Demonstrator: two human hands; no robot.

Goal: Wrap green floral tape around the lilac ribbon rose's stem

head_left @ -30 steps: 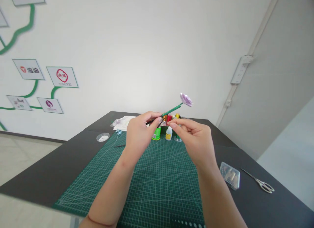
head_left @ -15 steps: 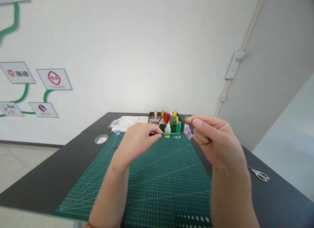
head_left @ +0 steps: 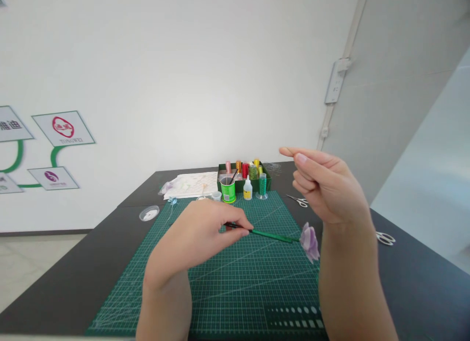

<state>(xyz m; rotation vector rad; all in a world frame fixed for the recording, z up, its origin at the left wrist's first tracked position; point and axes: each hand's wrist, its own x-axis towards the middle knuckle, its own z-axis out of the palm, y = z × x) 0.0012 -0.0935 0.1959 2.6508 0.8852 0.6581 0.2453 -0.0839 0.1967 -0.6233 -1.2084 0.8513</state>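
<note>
My left hand (head_left: pixel 211 228) pinches the dark end of a slim stem between thumb and fingers. Toward the right the stem (head_left: pixel 272 235) turns shiny green and ends in a pale purple artificial flower (head_left: pixel 309 243), tilted slightly down above the mat. My right hand (head_left: pixel 326 184) is raised above and to the right of the flower, thumb and forefinger pressed together and the other fingers curled. Whatever its fingertips hold, if anything, is too fine to see; it could be thread. The cutting mat (head_left: pixel 235 282) lies below both hands.
Behind the hands stand a green can (head_left: pixel 228 191), a glue bottle (head_left: pixel 247 189), a green thread spool (head_left: pixel 262 185) and a box (head_left: pixel 270 183) of coloured spools. Scissors (head_left: pixel 301 202) and another pair (head_left: pixel 385 238) lie right. A small dish (head_left: pixel 149 213) sits left.
My left hand has lowered the flower and stem toward me, and the flower has shifted right. My right hand has risen slightly, still pinched. The view has turned a little.
</note>
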